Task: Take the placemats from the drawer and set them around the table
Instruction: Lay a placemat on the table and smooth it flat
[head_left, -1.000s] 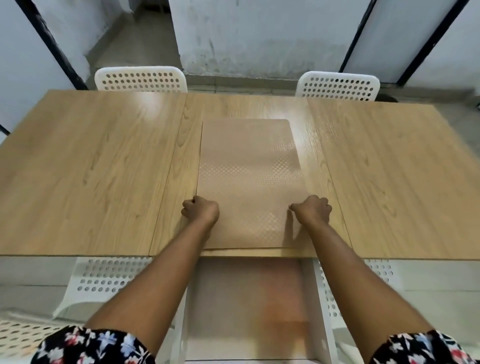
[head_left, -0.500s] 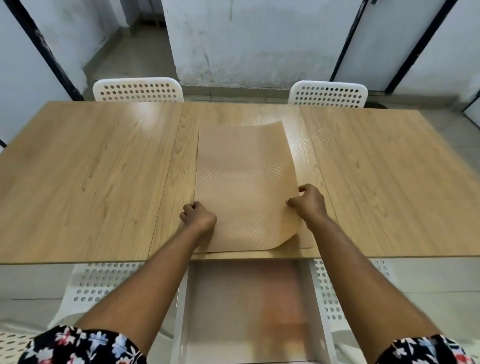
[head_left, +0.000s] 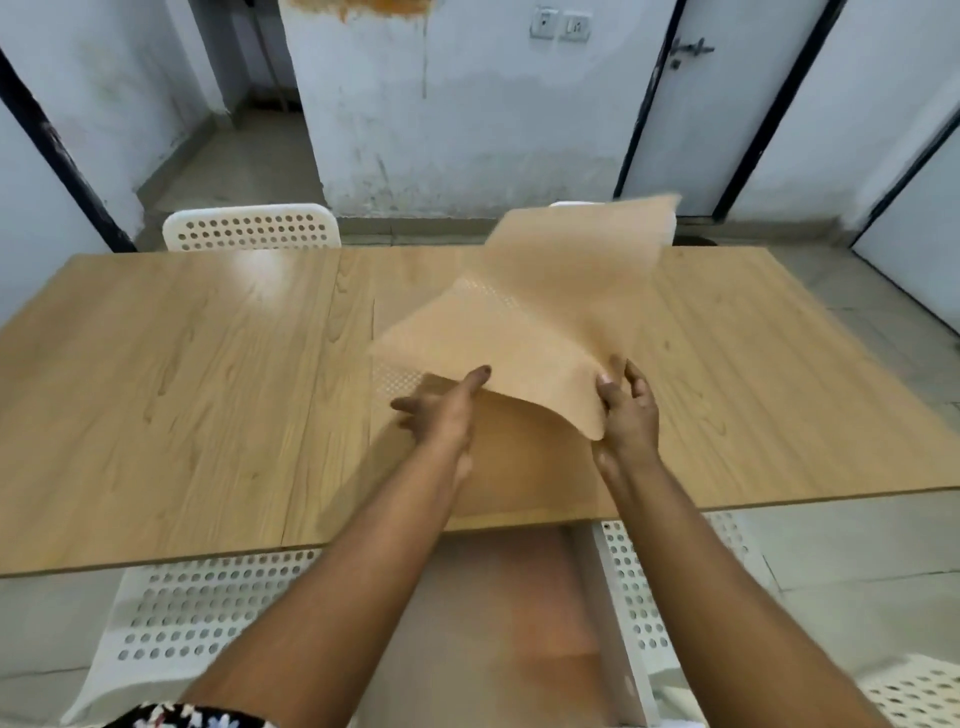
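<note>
Your right hand (head_left: 626, 410) pinches the near right corner of the thin tan dotted flexible placemat (head_left: 545, 332), lifted and curling above the pale wood-grain table (head_left: 182, 374), while your left hand (head_left: 441, 415), fingers straight, supports its near edge over the tan mats (head_left: 519, 457) left lying below. Peel slowly so only one sheet comes away, and carry it level to a seat

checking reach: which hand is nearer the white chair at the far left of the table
Left. The left hand sits closer to the white chair; the right hand is farther right, pinching the lifted placemat.
</note>
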